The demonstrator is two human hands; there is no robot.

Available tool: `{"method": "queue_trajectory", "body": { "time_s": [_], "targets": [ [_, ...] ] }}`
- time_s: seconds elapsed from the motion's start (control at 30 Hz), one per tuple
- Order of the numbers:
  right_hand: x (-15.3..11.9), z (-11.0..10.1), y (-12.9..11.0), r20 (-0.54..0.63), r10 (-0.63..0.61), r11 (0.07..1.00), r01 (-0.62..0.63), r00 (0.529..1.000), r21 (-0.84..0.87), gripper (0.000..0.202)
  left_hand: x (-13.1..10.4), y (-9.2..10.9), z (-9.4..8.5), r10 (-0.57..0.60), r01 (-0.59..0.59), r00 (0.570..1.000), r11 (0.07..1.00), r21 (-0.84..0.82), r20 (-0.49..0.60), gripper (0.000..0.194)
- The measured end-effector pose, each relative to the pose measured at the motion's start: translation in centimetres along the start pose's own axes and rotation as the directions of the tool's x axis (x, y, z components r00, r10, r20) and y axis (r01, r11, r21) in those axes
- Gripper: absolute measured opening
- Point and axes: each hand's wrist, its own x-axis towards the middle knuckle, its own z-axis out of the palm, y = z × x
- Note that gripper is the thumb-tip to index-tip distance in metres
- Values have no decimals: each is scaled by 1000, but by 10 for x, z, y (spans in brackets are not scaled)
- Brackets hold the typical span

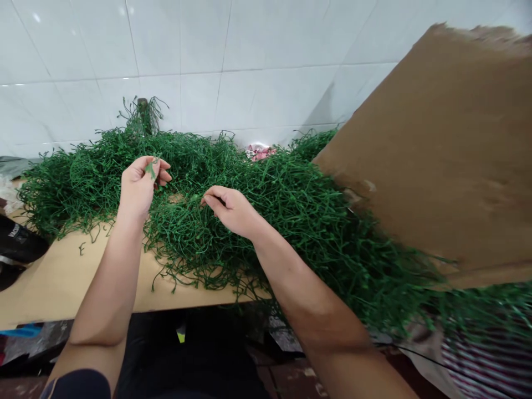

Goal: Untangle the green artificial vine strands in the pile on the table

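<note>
A long, tangled heap of thin green plastic-looking stems [199, 238] with small forked tips spreads across the cardboard-covered table. My left hand [138, 183] is raised just over the heap's left part, with a small green sprig [151, 169] pinched between thumb and fingers. Lower and to the right, my right hand [233, 208] is closed, thumb against forefinger, right at the stems. Whatever is between its fingertips is too small to make out against the green.
A large brown cardboard sheet [440, 149] leans over the heap at the right. Brown board [78, 277] covers the table. A black cylindrical object [19, 241] lies at the left edge. White tiled wall [266, 66] stands behind; striped cloth [482, 357] shows at lower right.
</note>
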Motion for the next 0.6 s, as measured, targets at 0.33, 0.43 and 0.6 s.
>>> {"method": "queue_trajectory", "body": {
  "time_s": [0.33,0.43,0.6],
  "targets": [
    [2,-6,7,-134,281,822,-166,950,546,22,-22,6,-36,-55,57,997,997,-48,45,15],
    [3,-10,5,-146,335,733,-161,931,660,19,-26,-3,-51,-84,84,996,996,-22,13,13],
    [4,-12,2,-132,362,648,-147,923,748,15,-34,-44,-47,-233,180,962,933,311,144,19]
  ]
}}
